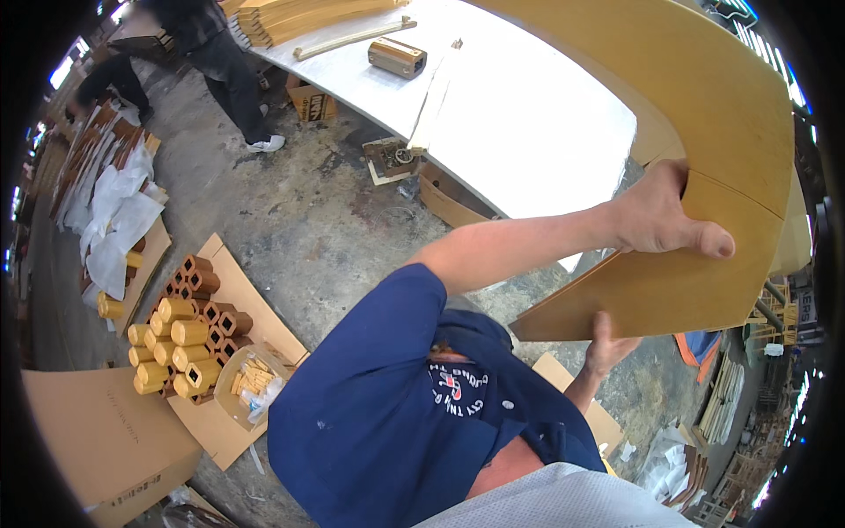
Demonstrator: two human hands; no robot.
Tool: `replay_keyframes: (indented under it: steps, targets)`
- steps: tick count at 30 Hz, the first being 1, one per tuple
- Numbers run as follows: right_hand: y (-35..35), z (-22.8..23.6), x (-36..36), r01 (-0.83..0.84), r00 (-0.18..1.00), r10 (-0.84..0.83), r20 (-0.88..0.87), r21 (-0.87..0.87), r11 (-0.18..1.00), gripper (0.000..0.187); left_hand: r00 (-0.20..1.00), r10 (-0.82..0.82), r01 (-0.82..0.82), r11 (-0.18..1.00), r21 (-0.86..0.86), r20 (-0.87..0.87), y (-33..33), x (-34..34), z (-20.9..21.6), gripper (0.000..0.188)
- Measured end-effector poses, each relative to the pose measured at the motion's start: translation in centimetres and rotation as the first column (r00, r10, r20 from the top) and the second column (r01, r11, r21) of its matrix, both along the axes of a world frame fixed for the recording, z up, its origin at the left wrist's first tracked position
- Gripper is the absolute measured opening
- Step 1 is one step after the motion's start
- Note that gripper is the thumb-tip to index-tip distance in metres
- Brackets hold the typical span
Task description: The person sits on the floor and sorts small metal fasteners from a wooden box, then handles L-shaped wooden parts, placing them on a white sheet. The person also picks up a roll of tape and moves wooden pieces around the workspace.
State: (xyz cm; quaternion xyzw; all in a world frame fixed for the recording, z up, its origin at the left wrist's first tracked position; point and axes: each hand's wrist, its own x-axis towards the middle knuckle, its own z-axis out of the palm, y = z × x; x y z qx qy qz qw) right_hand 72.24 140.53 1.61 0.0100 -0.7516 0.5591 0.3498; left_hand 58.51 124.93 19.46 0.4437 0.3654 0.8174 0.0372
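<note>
A large, flat yellow-brown panel [669, 295] fills the right side, and a seam crosses it near its upper part. Reaching across from the left, my left hand [673, 220] grips the panel's edge, its thumb lying over the face and its fingers hidden behind. Lower down, my right hand [607, 348] holds the bottom edge, with the thumb on the face and the other fingers partly behind the panel. The panel is tilted up off the floor, beside a white-topped table [546, 114].
On the table are a short wooden block [398, 57], thin strips [436, 97] and a stack of wooden boards [299, 22]. Yellow and brown hollow blocks [189, 334] lie on cardboard at left, near a tub of small sticks [251, 378]. Another person [220, 62] stands beyond.
</note>
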Motion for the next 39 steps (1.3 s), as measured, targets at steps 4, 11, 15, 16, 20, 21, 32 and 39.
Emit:
replay_keyframes:
  steps: [4,11,15,16,20,21,32,39]
  targets:
    - [-1.9,6.6,-7.4,0.033,0.997,-0.027,-0.068,0.078,0.996,0.070,0.993,-0.120,0.120,0.991,0.054,0.013,1.5,-8.5,0.9,0.074]
    - [-0.4,11.2,-18.3,0.200,0.980,-0.187,-0.072,0.360,0.911,0.067,0.855,-0.449,0.393,0.888,0.241,0.259,1.5,-21.4,4.4,0.091]
    - [0.9,12.8,-23.7,0.223,0.963,-0.268,0.036,0.456,0.862,0.072,0.768,-0.429,0.285,0.894,0.347,0.476,0.8,-27.1,3.4,0.099]
    - [1.5,12.5,-25.3,0.220,0.959,-0.279,0.038,0.520,0.826,0.073,0.685,-0.521,0.305,0.840,0.450,0.509,0.9,-29.3,2.3,0.098]
    - [2.8,11.3,-31.1,0.180,0.965,-0.262,-0.001,0.729,0.661,0.072,0.530,-0.720,0.247,0.637,0.731,0.448,1.6,-35.8,-4.3,0.095]
    - [3.3,10.7,-32.3,0.165,0.969,-0.248,-0.003,0.756,0.634,0.072,0.540,-0.685,0.171,0.658,0.733,0.489,1.7,-36.4,-5.4,0.095]
    - [13.5,-2.4,-45.8,0.021,0.998,0.044,-0.046,0.891,0.453,0.080,0.695,-0.619,0.131,0.609,0.783,0.365,8.5,-46.1,-25.1,0.048]
    - [14.9,-12.5,-47.1,-0.109,0.976,0.215,0.028,0.921,0.373,0.077,0.707,-0.579,0.262,0.748,0.610,0.407,4.8,-42.8,-39.2,0.039]
